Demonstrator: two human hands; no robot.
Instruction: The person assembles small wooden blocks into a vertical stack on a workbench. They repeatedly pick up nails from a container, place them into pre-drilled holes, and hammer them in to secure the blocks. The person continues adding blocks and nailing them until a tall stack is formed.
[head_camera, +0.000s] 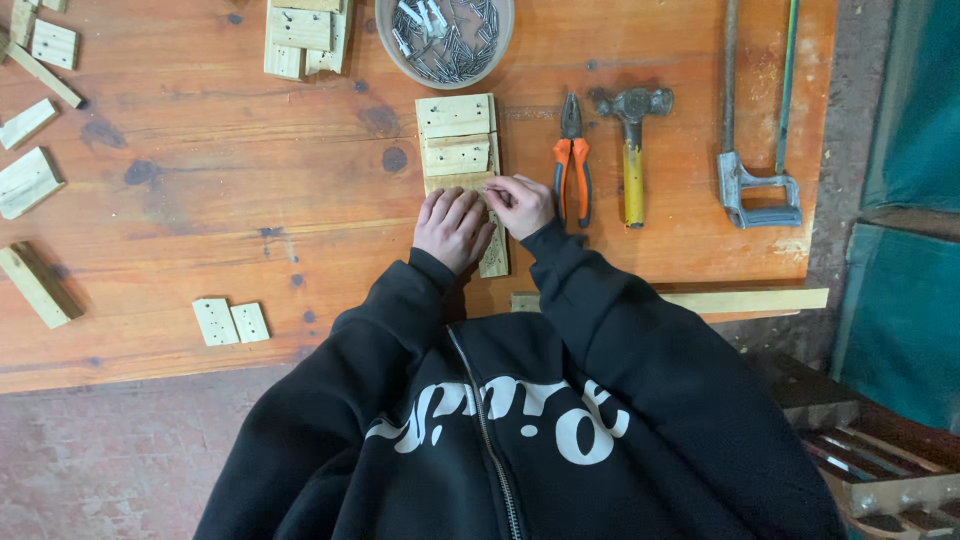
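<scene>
A long wooden strip (493, 258) lies on the orange-brown tabletop (250, 200), with small nailed wooden blocks (456, 135) laid across its far end. My left hand (453, 227) rests flat on a block over the strip, fingers together. My right hand (521, 204) pinches something small at the strip's right edge, likely a nail, though it is too small to tell. Both arms wear black sleeves.
A bowl of nails (445, 38) stands at the far edge. Orange-handled pliers (572, 160), a yellow-handled hammer (632, 150) and a hacksaw (757, 150) lie to the right. Loose wooden blocks (231, 322) and offcuts (35, 285) sit left; a wooden slat (740, 299) lies at the near edge.
</scene>
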